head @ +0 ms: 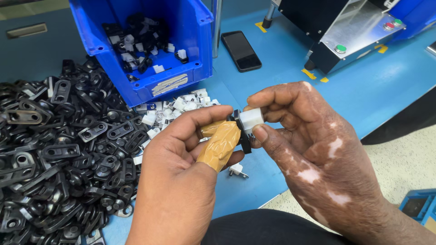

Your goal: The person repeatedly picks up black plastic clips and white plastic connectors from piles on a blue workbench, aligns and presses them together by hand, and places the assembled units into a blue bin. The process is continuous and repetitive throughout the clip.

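Mid-frame: left hand (190, 149) pinches black bracket (245, 140), right hand (295, 136) presses white clip (250, 119) on; blue bin (190, 54) upper left part-filled, black pile (63, 149) remains.

Both hands meet at mid-frame: the left hand (181, 168) pinches with thumb and forefinger (thumb wrapped in tan tape), the right hand (309, 145) curls its fingertips inward.
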